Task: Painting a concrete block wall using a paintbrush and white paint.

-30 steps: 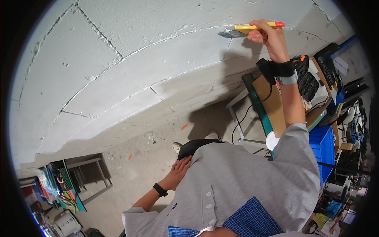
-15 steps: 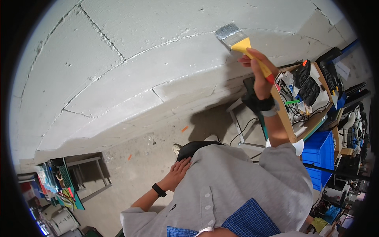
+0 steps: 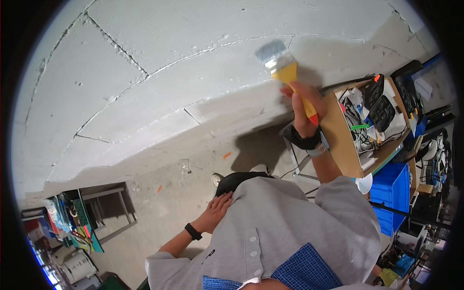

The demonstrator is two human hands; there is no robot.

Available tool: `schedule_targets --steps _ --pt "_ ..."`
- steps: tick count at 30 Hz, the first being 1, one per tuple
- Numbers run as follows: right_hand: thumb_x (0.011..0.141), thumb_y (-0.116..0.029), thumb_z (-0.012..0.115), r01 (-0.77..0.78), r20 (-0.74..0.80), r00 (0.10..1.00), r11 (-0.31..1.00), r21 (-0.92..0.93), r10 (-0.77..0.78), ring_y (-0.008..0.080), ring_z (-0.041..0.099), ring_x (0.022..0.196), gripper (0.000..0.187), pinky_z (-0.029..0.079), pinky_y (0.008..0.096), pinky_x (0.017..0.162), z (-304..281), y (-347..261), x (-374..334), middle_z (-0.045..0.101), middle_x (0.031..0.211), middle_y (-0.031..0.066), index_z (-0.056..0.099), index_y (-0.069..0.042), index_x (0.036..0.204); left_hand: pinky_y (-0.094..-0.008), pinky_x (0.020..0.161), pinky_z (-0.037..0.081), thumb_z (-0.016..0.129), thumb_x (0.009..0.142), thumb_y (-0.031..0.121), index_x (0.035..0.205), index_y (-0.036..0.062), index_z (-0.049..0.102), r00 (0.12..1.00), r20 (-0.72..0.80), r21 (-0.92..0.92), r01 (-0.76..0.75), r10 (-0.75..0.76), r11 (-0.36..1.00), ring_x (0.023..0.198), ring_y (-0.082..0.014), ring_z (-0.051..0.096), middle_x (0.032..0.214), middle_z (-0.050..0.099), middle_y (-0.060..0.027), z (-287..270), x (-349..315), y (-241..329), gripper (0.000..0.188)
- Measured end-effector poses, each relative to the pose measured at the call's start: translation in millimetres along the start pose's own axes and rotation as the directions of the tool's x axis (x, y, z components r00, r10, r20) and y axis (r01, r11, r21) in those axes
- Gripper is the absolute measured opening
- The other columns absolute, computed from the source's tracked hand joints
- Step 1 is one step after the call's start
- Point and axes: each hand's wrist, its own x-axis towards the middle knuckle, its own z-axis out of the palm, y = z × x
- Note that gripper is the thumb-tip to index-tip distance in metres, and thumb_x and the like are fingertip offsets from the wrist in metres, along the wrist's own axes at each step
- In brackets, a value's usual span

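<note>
My right hand (image 3: pixel 305 107) is closed round the handle of a flat paintbrush (image 3: pixel 286 72). The brush has a yellow handle with a red end, a metal band and grey bristles, a little blurred by motion. Its bristles are at the pale block wall (image 3: pixel 208 70), below a long mortar joint; whether they touch it I cannot tell. My left hand (image 3: pixel 215 212) lies flat against my dark-clad thigh (image 3: pixel 241 182), fingers stretched out and holding nothing.
Right of my right arm, a cardboard box (image 3: pixel 345 135) holds cables, black cases and tools. A blue crate (image 3: pixel 390 195) and a white cup (image 3: pixel 364 183) are below it. At the left stands a cluttered table (image 3: pixel 92 227). Orange scraps (image 3: pixel 227 155) lie on the concrete floor.
My right hand has drawn the brush down and to the left, lower along the wall, and the brush now stands more upright. My left hand stays on my thigh.
</note>
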Motion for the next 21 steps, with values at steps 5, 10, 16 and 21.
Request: schedule_targets --steps 5,10,16,21 --pt "0.09 0.004 0.057 -0.054 -0.067 0.996 0.996 0.074 0.059 0.0253 0.074 0.082 0.018 0.058 0.0315 0.072 30 27 -7 0.071 0.088 0.0162 0.068 0.005 0.104 -0.0474 0.119 0.017 0.07 0.077 0.037 0.154 0.0004 0.022 1.0 0.019 -0.02 -0.013 0.013 1.0 0.147 -0.0378 0.023 0.162 0.019 -0.0215 -6 4 2 0.097" --pt "0.095 0.002 0.053 -0.154 0.063 0.986 0.988 0.017 0.153 0.0248 0.074 0.083 0.019 0.058 0.0316 0.076 29 44 -44 0.071 0.092 0.0167 0.066 0.007 0.108 -0.0476 0.119 0.016 0.07 0.078 0.036 0.155 0.0021 0.019 1.0 0.011 -0.049 0.008 -0.007 0.999 0.148 -0.0373 0.022 0.162 0.018 -0.0207 -5 2 5 0.099" --pt "0.095 -0.004 0.055 -0.294 0.015 0.955 0.942 0.164 0.296 0.0217 0.072 0.085 0.02 0.055 0.0286 0.075 28 39 -42 0.073 0.092 0.0145 0.067 0.002 0.109 -0.0475 0.12 0.016 0.07 0.077 0.036 0.156 0.0037 0.018 1.0 0.019 -0.048 0.014 -0.013 0.999 0.148 -0.0371 0.023 0.162 0.018 -0.0199 -10 3 6 0.1" --pt "0.097 -0.007 0.056 -0.27 -0.017 0.962 0.96 0.077 0.272 0.02 0.069 0.087 0.02 0.053 0.0276 0.079 27 39 -48 0.073 0.098 0.0145 0.068 0.003 0.109 -0.047 0.12 0.017 0.071 0.077 0.035 0.156 0.0041 0.018 1.0 0.02 -0.046 0.024 -0.024 0.999 0.148 -0.0364 0.023 0.162 0.018 -0.0195 -11 2 7 0.101"
